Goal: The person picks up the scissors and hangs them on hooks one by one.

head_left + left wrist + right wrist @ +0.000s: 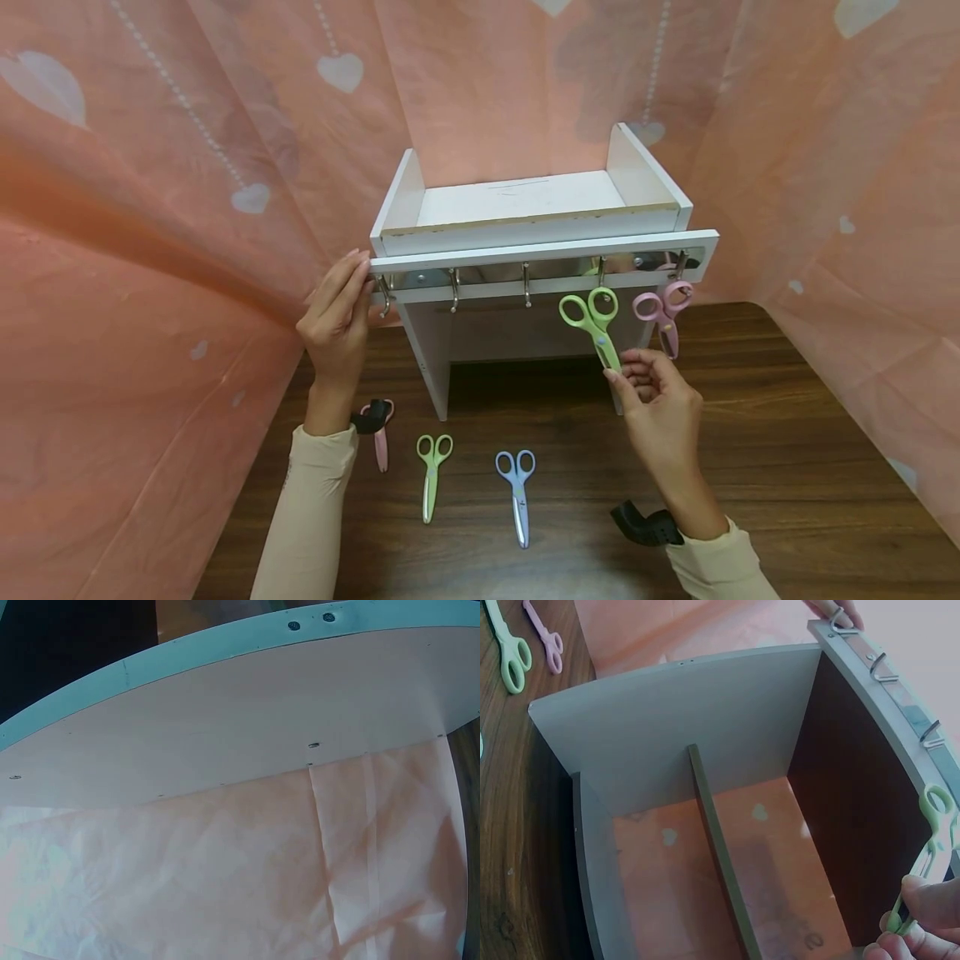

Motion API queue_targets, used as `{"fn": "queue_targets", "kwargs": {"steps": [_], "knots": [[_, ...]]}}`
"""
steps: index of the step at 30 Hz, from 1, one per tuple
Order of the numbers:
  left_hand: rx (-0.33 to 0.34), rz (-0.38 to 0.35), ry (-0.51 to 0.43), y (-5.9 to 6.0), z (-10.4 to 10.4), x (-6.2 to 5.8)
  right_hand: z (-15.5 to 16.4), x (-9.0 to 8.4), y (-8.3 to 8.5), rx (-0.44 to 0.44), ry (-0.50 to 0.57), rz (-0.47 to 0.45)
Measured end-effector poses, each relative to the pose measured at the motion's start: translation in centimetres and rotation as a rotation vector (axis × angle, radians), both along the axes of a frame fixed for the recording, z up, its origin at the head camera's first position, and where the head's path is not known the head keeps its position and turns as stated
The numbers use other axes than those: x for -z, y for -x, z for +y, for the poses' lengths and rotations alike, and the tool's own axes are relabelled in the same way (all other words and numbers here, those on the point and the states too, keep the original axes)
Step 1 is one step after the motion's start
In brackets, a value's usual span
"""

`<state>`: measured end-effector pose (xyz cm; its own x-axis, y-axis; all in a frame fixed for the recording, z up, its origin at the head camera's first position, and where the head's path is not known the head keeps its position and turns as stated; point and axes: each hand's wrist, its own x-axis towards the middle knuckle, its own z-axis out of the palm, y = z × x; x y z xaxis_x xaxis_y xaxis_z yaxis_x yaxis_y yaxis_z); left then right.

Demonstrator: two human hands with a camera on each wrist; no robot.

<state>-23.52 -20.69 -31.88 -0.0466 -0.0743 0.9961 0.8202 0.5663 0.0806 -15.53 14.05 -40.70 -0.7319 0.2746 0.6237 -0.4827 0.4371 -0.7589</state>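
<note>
A white shelf rack (525, 204) stands on the wooden table, with a hook rail (540, 254) across its front. My left hand (337, 317) holds the rail's left end, fingers laid along it and thumb on the front. Green scissors (592, 321) hang by a handle loop from a hook. My right hand (618, 371) pinches their blade tip from below; the right wrist view shows the same green scissors (934, 817) and pinching fingertips (911, 900). Pink scissors (663, 312) hang on the rightmost hook. The left wrist view shows only a white panel (225, 727) and pink cloth.
Pink scissors (381, 437), green scissors (431, 475) and blue scissors (517, 496) lie on the table (787, 467) in front of the rack. Three hooks (453, 292) on the left are bare. Pink heart-patterned cloth (150, 250) hangs behind and on both sides.
</note>
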Motion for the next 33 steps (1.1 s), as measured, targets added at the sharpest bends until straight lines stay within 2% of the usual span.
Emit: {"fn": "queue_targets", "kwargs": {"steps": [10, 21, 33], "knots": [[0.01, -0.008, -0.001, 0.5, -0.4, 0.4, 0.1, 0.5, 0.5, 0.021, -0.069, 0.044], [0.002, -0.009, -0.007, 0.6, -0.5, 0.4, 0.2, 1.3, 1.0, 0.032, -0.072, -0.002], [-0.011, -0.011, -0.013, 0.5, -0.4, 0.5, 0.3, 2.0, 1.3, 0.015, -0.027, -0.016]]}}
